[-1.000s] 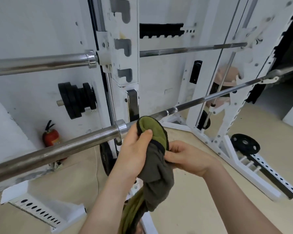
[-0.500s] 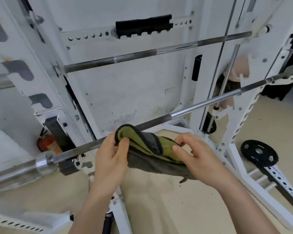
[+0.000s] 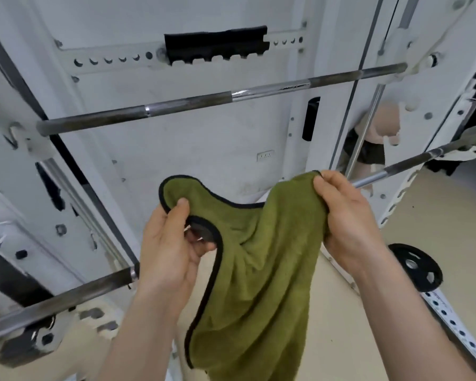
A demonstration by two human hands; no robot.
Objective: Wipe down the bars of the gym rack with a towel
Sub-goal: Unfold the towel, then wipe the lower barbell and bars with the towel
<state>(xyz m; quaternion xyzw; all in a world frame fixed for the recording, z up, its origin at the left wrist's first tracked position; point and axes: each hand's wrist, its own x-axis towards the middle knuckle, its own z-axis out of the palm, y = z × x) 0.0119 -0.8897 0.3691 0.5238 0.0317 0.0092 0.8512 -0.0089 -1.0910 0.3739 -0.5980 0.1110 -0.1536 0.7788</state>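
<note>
Two hands spread the towel [image 3: 259, 270] open

Bunched against the lower bar [image 3: 94, 287] a moment ago, the towel now hangs spread between the hands, off the bar behind them. The left hand [image 3: 168, 251] pinches a black-edged corner; the right hand [image 3: 346, 221] grips the opposite edge. Likely a fresh face for wiping.

towel [image 3: 261, 259] olive green, black edging | rack [image 3: 231, 149] white | bars [image 3: 193, 101] grey-silver | weight plate [image 3: 415, 266] black
</note>
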